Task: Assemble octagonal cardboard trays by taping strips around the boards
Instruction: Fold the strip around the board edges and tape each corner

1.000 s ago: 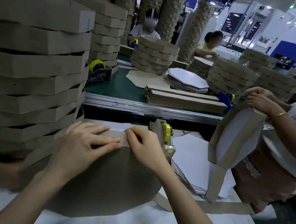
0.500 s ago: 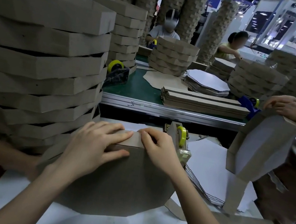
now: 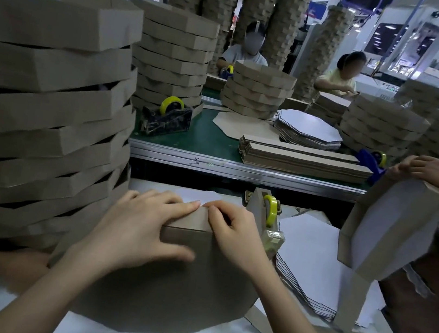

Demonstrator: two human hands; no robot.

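Observation:
A brown octagonal cardboard tray (image 3: 165, 292) stands tilted on its edge on the white table, its flat back facing me. My left hand (image 3: 134, 230) lies over its top edge, fingers spread on the cardboard strip (image 3: 190, 220) and thumb pressed on the board. My right hand (image 3: 234, 231) grips the same top edge just to the right, fingertips touching those of the left. A loose end of the strip (image 3: 257, 321) trails onto the table at the lower right. The tape dispenser (image 3: 266, 216) with a yellow roll stands right behind my right hand.
A tall stack of finished trays (image 3: 41, 111) fills the left. White octagonal boards (image 3: 313, 254) lie to the right. A person on the right holds another tray (image 3: 391, 226). Beyond the gap runs a green conveyor (image 3: 210, 142) with strips, boards, dispensers and two seated workers.
My hands have drawn closer together on the top edge, fingertips now meeting. The view has shifted slightly; the person's tray on the right stays held upright.

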